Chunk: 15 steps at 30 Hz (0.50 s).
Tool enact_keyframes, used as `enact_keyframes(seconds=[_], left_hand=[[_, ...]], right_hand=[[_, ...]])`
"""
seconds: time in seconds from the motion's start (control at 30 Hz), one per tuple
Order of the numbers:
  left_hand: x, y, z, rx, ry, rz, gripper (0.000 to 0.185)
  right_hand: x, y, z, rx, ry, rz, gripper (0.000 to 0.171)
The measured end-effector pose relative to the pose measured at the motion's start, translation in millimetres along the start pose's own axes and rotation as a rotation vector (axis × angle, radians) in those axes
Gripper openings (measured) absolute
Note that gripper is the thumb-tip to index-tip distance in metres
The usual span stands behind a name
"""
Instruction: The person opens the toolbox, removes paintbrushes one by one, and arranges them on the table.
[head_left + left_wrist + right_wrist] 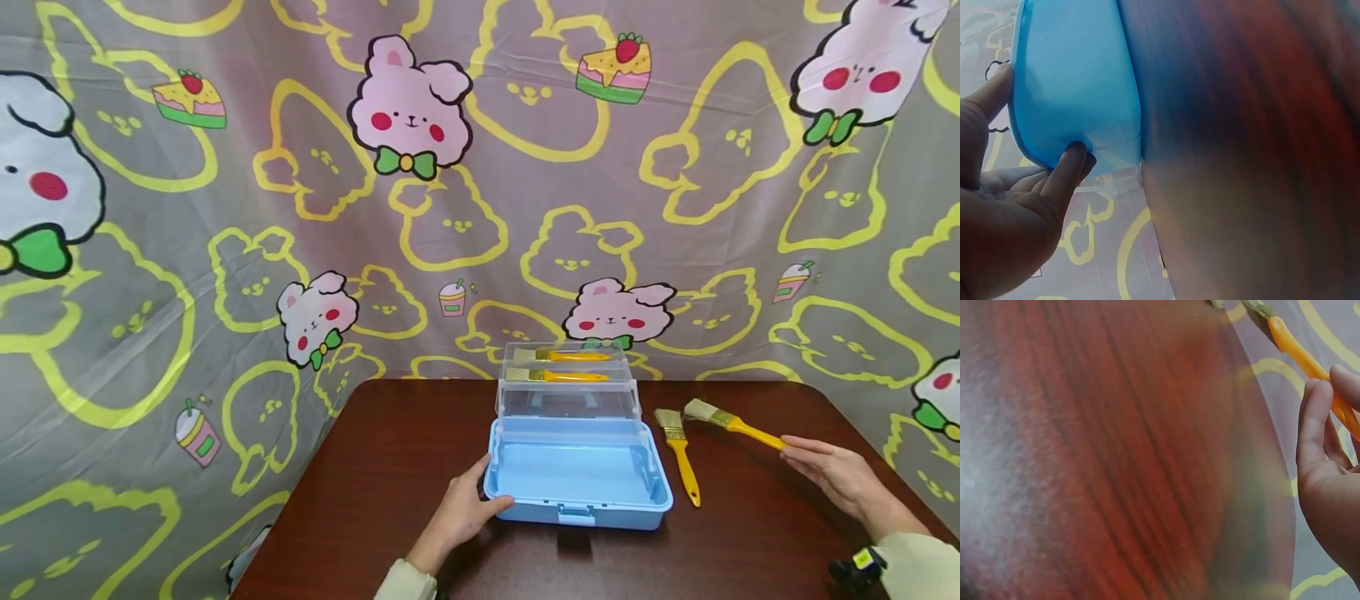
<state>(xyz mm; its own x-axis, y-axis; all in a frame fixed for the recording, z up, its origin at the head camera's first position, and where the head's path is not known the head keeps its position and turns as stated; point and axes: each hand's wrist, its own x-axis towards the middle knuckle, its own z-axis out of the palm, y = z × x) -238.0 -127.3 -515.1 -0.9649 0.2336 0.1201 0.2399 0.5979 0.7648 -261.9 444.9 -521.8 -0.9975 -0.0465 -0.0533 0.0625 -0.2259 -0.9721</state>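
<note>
A light-blue plastic storage box (577, 514) stands open on the table, its front latch facing me. My left hand (463, 504) grips its near left corner, thumb on the front rim and fingers along the side; the left wrist view shows the fingers (1069, 164) against the blue wall. At the right, my right hand (836, 479) pinches the handle end of a yellow-handled paintbrush (750, 431) between thumb and fingers. Its pale bristles point left. Beside the box lies a second paintbrush (681, 458), handle toward me.
Clear raised trays (562, 400) at the back of the box hold two more paintbrushes, an upper one (573, 356) and a lower one (570, 376). The brown table (390, 450) ends against a patterned curtain (517, 192).
</note>
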Motion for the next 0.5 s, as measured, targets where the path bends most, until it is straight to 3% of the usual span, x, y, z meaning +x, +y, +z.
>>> enact_keyframes(seconds=[0.17,0.5], left_hand=[[1.0,0.2,0.8,0.021,0.000,-0.004,0.082],[1.0,-0.3,1.2,0.014,0.004,0.013,0.081]], right_hand=[[-0.5,4.0,-2.7,-0.083,0.038,0.036,0.015],[-2.5,10.7,-1.6,-0.205,0.090,0.009,0.007]])
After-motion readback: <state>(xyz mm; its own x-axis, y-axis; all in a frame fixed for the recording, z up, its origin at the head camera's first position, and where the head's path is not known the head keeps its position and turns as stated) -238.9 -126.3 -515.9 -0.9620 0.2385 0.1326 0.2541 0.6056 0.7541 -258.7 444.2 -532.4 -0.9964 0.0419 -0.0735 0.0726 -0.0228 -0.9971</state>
